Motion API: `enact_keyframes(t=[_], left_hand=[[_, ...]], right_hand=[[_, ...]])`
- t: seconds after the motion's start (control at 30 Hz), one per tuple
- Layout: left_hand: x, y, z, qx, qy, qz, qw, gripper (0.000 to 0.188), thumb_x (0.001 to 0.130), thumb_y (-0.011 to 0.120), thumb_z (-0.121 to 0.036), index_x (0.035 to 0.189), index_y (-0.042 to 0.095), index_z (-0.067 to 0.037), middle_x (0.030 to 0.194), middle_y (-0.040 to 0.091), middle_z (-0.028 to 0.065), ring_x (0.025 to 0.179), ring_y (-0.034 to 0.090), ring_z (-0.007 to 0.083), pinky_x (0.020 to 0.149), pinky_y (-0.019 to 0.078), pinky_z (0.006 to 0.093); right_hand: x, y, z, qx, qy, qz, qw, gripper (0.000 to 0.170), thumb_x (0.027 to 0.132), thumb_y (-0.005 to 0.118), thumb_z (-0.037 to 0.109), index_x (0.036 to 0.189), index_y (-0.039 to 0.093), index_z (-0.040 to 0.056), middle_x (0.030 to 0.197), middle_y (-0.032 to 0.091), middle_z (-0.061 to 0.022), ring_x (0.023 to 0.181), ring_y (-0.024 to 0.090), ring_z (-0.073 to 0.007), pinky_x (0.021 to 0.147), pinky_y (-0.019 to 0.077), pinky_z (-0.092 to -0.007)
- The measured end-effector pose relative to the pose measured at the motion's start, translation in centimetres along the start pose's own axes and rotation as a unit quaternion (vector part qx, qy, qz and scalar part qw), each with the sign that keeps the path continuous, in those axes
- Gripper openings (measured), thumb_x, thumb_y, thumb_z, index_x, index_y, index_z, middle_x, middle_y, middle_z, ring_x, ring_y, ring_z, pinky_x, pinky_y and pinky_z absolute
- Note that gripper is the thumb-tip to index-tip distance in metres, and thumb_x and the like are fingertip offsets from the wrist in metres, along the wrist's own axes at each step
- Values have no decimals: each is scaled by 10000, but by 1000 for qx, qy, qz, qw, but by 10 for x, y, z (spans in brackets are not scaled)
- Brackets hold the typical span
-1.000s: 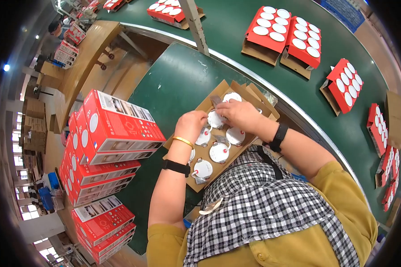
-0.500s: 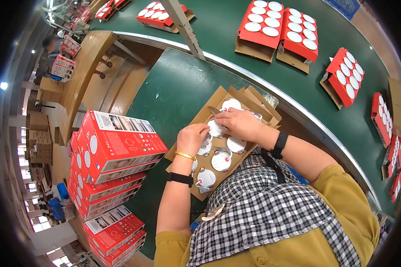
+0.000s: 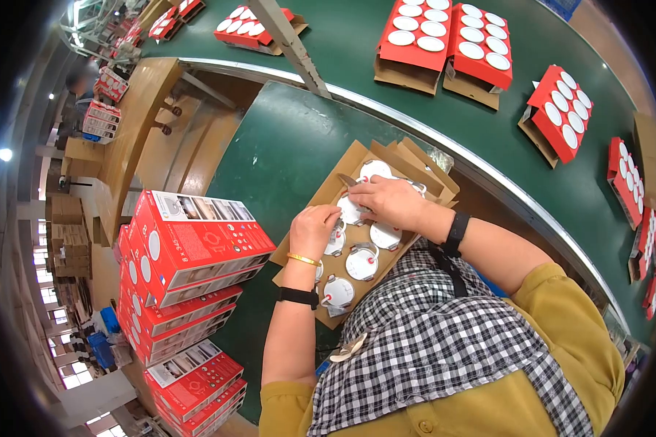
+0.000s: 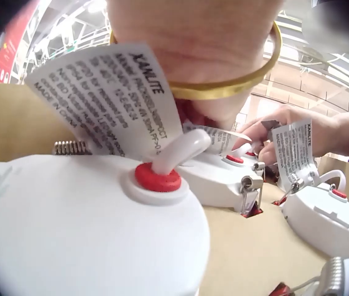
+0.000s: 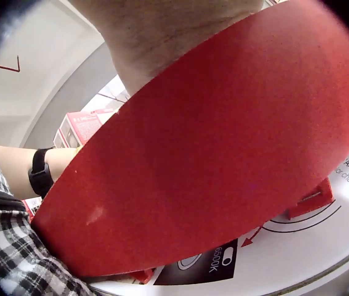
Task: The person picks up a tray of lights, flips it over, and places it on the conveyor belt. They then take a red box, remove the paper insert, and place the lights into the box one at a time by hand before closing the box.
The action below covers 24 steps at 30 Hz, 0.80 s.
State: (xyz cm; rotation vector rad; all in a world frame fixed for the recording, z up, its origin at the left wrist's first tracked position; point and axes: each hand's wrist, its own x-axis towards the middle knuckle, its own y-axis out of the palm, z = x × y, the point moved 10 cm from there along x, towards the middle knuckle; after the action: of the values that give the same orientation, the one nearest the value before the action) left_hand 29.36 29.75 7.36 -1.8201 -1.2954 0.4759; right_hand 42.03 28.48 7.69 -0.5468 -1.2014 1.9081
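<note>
We can't tell what our left hand (image 3: pixel 312 231) and right hand (image 3: pixel 392 201) grasp; brushing the lamps' (image 4: pixel 88 222) springs (image 4: pixel 71 147) could snag labels (image 4: pixel 116 102).

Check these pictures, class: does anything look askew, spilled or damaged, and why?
The stacked red cartons, at the left of the head view, look slightly askew: their edges step in and out rather than lining up. No spill or damage shows.
</note>
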Motion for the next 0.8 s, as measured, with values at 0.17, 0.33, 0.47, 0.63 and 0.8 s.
enact_keyframes(t=[0.17,0.33,0.47,0.63,0.8], left_hand=[[-1,-2,-5,2,7,-17,1000,79,795,733,-123,848,735,-65,827,711,96,768,667,276,697,528,366],[-3,0,-5,-3,7,-29,1000,68,798,730,-113,838,729,-59,803,702,95,747,659,276,683,521,370],[-3,-1,-5,-1,8,-35,999,65,798,729,-108,839,728,-57,790,696,94,735,655,275,673,517,372],[-5,0,-5,-5,5,-37,999,67,799,728,-108,843,726,-57,791,694,96,733,653,277,671,514,374],[-5,0,-6,-7,3,-36,999,69,806,723,-105,852,720,-54,791,691,102,737,653,280,670,512,372]], right_hand=[[-1,0,-2,3,2,-7,1000,403,761,759,231,1126,670,87,1226,627,6,1081,582,-206,905,524,-324],[-2,2,-2,1,6,-3,1000,401,768,755,235,1132,669,93,1233,625,6,1088,581,-204,908,523,-323],[-2,1,-2,-5,4,-5,1000,400,771,753,240,1135,669,96,1230,628,7,1090,581,-202,910,523,-322],[-4,1,-2,-1,6,-10,1000,399,768,756,238,1131,671,92,1225,630,6,1089,581,-206,908,523,-324],[-5,-2,-1,12,5,-23,1000,396,770,755,229,1130,673,86,1219,633,-2,1082,585,-217,908,523,-329]])
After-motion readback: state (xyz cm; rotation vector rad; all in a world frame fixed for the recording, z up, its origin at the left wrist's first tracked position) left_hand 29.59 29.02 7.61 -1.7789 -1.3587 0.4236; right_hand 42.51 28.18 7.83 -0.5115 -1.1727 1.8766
